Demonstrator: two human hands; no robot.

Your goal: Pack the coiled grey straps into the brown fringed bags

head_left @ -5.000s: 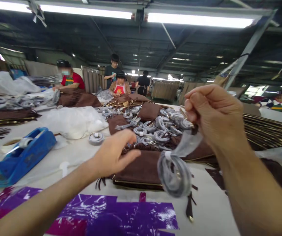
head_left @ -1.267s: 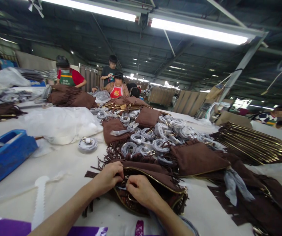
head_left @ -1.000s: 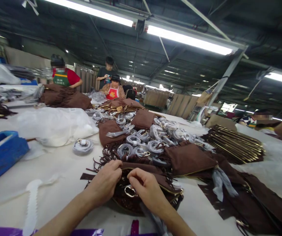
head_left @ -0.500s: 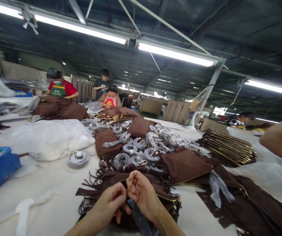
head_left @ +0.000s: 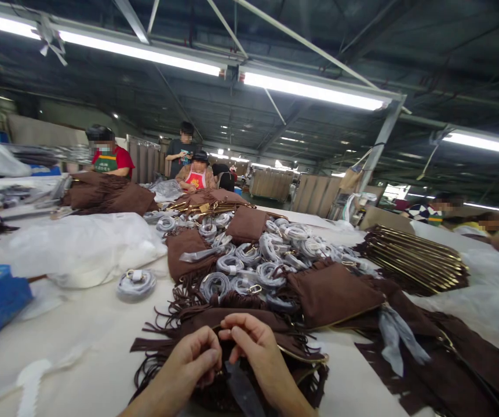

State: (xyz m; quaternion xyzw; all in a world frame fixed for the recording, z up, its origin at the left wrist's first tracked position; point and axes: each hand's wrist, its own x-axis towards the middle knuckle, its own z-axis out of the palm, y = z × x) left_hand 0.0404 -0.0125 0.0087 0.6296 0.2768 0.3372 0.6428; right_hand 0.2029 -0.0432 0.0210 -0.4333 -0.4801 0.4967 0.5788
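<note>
A brown fringed bag lies in front of me at the table's near edge, its gold zipper edge showing on the right. Over it my left hand is closed in a pinch, the fingertips curled inward. Close beside it, my right hand has thumb and fingers bent together. What either pinch holds is too small or hidden to make out. A dark strip in clear wrap hangs below the fingers, between the wrists. Coiled grey-wrapped straps lie just beyond the bag.
More brown bags lie at right, near stacked gold-edged pieces. On the left are a blue bin, clear plastic, a single coiled strap and a white serrated strip. Several co-workers are behind the table, one in a red apron.
My right hand has turned from palm up and bent its fingers down toward the left. My left fingers have drawn closer together. The view has shifted slightly.
</note>
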